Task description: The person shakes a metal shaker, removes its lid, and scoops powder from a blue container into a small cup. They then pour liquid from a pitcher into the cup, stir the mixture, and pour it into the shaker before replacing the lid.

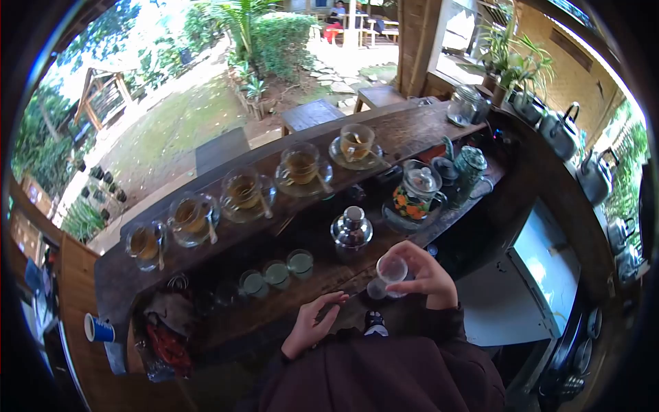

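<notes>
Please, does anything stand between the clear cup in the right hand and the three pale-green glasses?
Nothing visible stands between the clear cup in the right hand and the nearest pale-green glass. The metal shaker stands just beyond that path.

And here a small clear cup (392, 268) is held up by the right hand (425, 276), rim facing the camera! Just below it, another clear vessel (377, 288) is seen; beyond, a shiny metal cocktail shaker (351, 230) is stood upright on the dark wood.
</notes>
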`<state>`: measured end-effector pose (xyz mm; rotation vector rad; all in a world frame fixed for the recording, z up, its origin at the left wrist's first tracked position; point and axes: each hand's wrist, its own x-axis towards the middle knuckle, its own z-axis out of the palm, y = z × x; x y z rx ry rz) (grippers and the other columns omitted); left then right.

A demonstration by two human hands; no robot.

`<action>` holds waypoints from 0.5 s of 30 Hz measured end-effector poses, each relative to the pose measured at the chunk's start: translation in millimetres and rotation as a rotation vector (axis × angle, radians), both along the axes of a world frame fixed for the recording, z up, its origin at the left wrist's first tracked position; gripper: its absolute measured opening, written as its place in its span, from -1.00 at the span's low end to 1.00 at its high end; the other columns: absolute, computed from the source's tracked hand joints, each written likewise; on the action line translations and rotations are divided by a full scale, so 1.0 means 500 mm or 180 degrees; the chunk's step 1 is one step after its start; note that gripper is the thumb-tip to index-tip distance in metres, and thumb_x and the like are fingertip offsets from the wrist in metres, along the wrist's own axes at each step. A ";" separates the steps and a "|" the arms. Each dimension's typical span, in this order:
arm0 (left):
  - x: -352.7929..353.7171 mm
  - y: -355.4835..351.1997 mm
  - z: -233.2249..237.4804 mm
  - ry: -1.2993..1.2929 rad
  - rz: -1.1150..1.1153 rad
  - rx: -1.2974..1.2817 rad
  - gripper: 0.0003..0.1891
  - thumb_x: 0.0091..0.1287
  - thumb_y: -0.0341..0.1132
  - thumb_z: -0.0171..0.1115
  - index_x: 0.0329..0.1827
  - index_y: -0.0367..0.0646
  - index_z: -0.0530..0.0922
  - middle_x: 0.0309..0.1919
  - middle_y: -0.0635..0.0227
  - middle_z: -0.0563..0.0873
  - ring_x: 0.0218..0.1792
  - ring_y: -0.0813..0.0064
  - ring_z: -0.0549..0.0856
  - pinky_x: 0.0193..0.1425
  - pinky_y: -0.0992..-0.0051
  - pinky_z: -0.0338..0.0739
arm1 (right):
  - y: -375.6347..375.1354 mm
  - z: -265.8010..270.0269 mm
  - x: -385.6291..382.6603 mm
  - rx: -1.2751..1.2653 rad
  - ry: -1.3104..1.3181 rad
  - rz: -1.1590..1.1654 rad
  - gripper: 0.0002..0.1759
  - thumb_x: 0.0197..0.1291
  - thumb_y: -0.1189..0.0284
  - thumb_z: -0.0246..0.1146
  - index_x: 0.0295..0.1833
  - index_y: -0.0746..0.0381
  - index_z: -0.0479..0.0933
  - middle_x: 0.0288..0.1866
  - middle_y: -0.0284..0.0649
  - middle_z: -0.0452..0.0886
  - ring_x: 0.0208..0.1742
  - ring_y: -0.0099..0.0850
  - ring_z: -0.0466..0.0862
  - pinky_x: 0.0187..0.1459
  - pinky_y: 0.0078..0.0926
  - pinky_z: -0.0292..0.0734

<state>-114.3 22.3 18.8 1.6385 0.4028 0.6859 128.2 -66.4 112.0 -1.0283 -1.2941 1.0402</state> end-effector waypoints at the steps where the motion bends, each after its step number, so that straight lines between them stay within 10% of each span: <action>1: 0.018 -0.004 0.001 0.0038 -0.0059 -0.0019 -0.69 0.29 -0.53 0.11 0.11 -0.32 0.50 -0.05 0.20 0.70 0.03 0.42 0.66 0.16 0.48 0.48 | -0.007 -0.019 0.022 0.0010 0.0030 -0.0041 -0.45 -0.06 0.60 0.46 0.05 0.28 0.38 -0.08 -0.28 0.57 0.00 -0.54 0.56 0.06 -0.52 0.46; 15: 0.157 -0.043 0.018 0.0408 -0.0167 0.0098 -0.73 0.34 -0.49 0.09 0.08 -0.32 0.50 -0.09 0.21 0.71 -0.01 0.43 0.68 0.13 0.48 0.50 | 0.158 -0.244 0.151 -0.0210 -0.1044 -0.2239 -0.47 -0.01 0.42 0.45 0.06 0.30 0.40 -0.13 -0.14 0.66 -0.10 -0.40 0.68 -0.10 -0.48 0.55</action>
